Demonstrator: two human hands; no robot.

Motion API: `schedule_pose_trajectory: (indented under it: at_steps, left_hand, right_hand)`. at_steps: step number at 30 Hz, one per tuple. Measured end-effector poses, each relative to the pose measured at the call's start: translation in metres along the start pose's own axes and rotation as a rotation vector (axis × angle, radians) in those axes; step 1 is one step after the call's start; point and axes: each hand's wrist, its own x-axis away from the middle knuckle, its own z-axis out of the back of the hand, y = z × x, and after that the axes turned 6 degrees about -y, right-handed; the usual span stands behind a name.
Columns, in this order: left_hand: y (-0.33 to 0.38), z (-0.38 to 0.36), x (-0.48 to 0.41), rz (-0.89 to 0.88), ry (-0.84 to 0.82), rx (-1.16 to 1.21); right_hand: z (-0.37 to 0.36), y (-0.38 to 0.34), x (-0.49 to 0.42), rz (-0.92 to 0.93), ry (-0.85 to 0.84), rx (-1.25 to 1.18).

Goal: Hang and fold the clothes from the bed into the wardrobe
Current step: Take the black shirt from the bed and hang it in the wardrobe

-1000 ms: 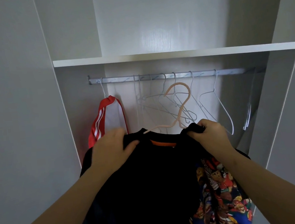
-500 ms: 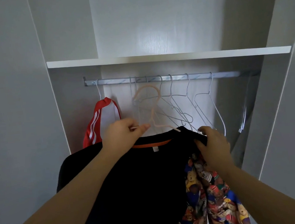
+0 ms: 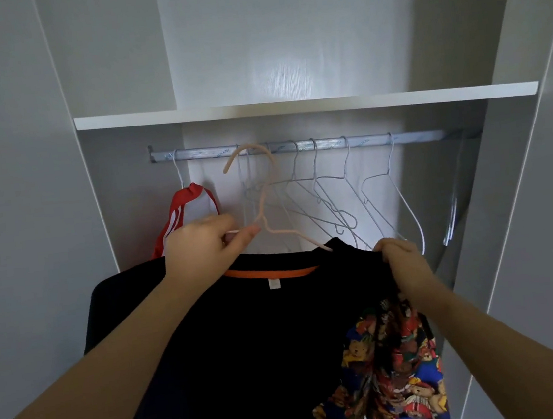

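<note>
A black shirt point(image 3: 249, 343) with an orange inner collar and a colourful bear-print sleeve point(image 3: 393, 368) hangs on a pale pink hanger point(image 3: 263, 207). My left hand point(image 3: 203, 248) pinches the hanger's left arm near the collar. My right hand point(image 3: 402, 264) grips the shirt's right shoulder. The hanger's hook is raised level with the metal rail point(image 3: 295, 145) inside the wardrobe, in front of it, between the red garment and the wire hangers.
A red garment with white stripes point(image 3: 183, 216) hangs at the rail's left end. Several bare wire hangers point(image 3: 335, 195) hang along the rail. A white shelf point(image 3: 304, 106) sits just above it. Wardrobe walls close in on both sides.
The shirt and hanger have risen and shifted left, bringing the hook up to the rail. My left hand went from the shirt's shoulder to the hanger's arm.
</note>
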Motion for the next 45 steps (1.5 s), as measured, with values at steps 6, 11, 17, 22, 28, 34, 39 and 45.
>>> schedule_pose_trajectory:
  at_steps: [6, 11, 17, 22, 28, 34, 39, 45]
  left_hand:
    - [0.002, -0.011, -0.001, 0.139, -0.045, 0.099]
    - [0.014, -0.025, 0.004, 0.140, -0.143, 0.265]
    - [0.012, -0.037, 0.009, 0.127, -0.291, 0.245]
    - [-0.001, -0.055, 0.028, 0.190, -0.283, 0.244]
    - [-0.021, -0.061, 0.036, 0.386, -0.258, 0.286]
    - [-0.033, -0.062, 0.040, 0.577, -0.222, 0.310]
    - [-0.056, -0.058, 0.034, 0.624, -0.195, 0.191]
    - [-0.111, -0.057, -0.007, 0.629, -0.163, 0.183]
  right_hand:
    - [-0.005, -0.021, 0.004, 0.019, -0.201, 0.465]
    - [-0.027, -0.028, 0.013, 0.219, -0.325, 0.577]
    - [-0.027, -0.022, 0.012, 0.039, -0.450, 0.386]
    - [-0.033, -0.012, 0.015, -0.191, -0.496, 0.194]
    - [-0.061, -0.003, 0.021, -0.302, -0.529, 0.123]
    - [-0.092, -0.014, 0.024, -0.359, -0.688, 0.061]
    - [-0.130, -0.033, 0.012, -0.383, -0.688, -0.133]
    - [-0.183, -0.067, -0.031, -0.228, -0.671, -0.146]
